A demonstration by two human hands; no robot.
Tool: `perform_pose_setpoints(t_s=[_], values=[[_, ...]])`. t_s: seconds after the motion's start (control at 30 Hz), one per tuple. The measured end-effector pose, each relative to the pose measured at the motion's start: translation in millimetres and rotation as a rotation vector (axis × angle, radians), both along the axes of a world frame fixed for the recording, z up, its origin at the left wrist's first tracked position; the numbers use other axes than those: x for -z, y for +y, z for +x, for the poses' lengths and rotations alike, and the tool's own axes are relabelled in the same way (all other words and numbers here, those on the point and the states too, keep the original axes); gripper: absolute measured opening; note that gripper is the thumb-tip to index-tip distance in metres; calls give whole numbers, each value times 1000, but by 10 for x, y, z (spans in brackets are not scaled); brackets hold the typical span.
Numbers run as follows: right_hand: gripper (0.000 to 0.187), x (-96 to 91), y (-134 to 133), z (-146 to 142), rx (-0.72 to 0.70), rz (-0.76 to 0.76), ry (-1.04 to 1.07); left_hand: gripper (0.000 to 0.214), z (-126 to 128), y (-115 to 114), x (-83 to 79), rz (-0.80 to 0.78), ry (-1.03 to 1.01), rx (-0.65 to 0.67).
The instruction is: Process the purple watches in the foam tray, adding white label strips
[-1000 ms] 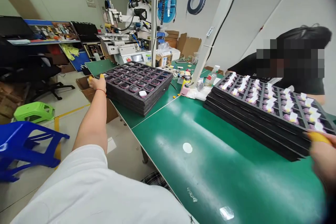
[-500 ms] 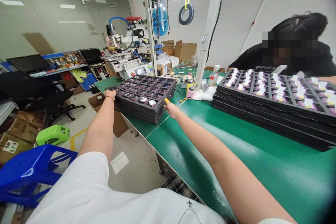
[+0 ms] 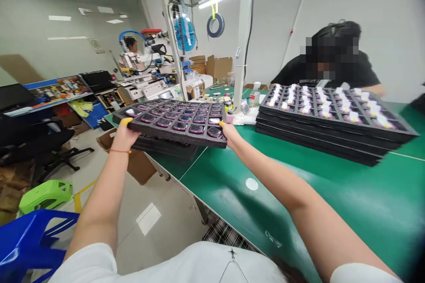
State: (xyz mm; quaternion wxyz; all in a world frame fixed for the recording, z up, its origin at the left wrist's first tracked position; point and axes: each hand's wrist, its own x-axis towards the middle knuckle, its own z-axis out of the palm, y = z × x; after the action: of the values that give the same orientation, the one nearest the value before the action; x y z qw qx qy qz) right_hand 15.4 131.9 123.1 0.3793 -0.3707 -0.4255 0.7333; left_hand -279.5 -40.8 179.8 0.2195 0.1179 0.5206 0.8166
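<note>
Since the earlier frame, the top black foam tray [image 3: 175,124] has risen off its stack and now sits clear above the lower trays [image 3: 166,150], over the green bench mat [image 3: 292,194]. The left hand [image 3: 124,137] and right hand [image 3: 230,135] hold opposite ends in a wide two-handed grip, with the thumbs on top and the fingers beneath. The tray appears light, but the foam may flex. The pink-rimmed items [image 3: 181,126] sit in open pockets and could shift if tilted, so support at both ends is advisable. Fragility cannot be determined.
</note>
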Motion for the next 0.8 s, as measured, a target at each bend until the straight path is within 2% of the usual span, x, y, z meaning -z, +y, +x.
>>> perform_pose_setpoints(t_s=[0.13,0.23,0.33,0.4,0.5,0.63,0.7,0.8], values=[[14,58,-565,1073,34,-88,-34,27,488,-361,222,66,73,76],[9,93,-1084,1913,167,-156,-81,33,948,-504,552,21,82,205],[12,226,-1450,2606,329,-215,-198,36,1462,-449,995,-92,19,367],[16,407,-1558,2957,377,-167,-320,37,1798,-320,1292,-147,-1,462],[21,762,-1519,3296,386,-82,-477,42,2195,-67,1633,-206,38,586],[27,1147,-1204,3500,366,12,-651,50,2415,186,1867,-306,196,696],[27,1210,-1034,3593,321,90,-779,54,2429,222,1930,-370,305,728],[21,1110,-906,3761,270,264,-1028,64,2429,179,1960,-455,544,650]])
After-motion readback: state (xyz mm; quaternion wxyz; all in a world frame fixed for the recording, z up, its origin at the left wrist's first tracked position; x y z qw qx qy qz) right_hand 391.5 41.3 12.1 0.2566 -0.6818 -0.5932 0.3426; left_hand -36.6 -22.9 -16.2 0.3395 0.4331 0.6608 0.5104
